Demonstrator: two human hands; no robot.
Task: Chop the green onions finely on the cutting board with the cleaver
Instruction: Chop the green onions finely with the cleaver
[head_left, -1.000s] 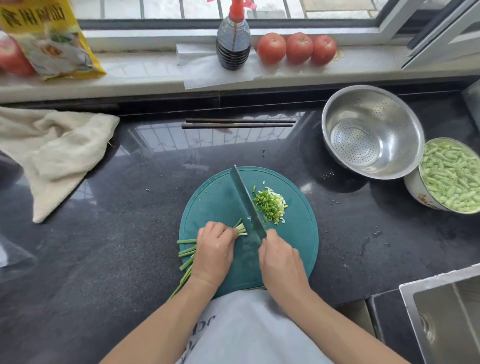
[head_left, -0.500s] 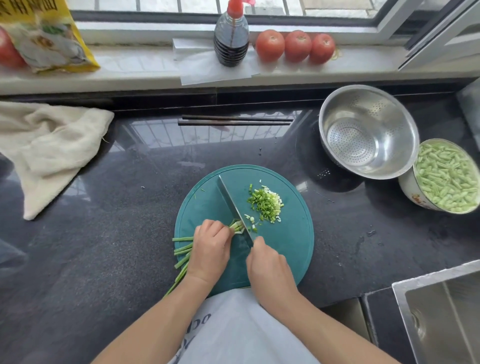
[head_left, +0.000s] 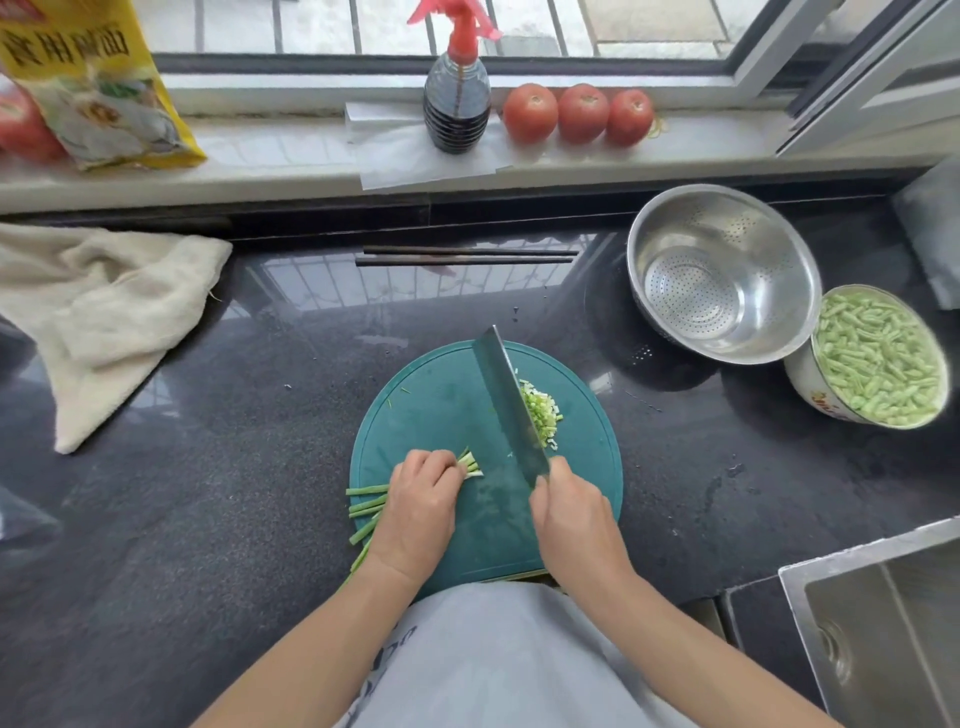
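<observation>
On the round teal cutting board (head_left: 426, 410), the left hand (head_left: 421, 506) curls its fingers over the green onions (head_left: 470, 464), whose stalks trail off toward 8 o'clock. The right hand (head_left: 574, 514) grips the cleaver (head_left: 511, 410), blade pointing to 11 o'clock. The chopped pile (head_left: 543, 413) lies just beside it at 1 o'clock. Farther at 2 o'clock on the counter (head_left: 208, 493) sits a steel colander (head_left: 722, 270).

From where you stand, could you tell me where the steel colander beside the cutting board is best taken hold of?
I would take the steel colander by its rolled rim at the near-left edge, coming from above. That stretch is bare, while the right side of the rim touches or overlaps the bowl of green beans.
</observation>
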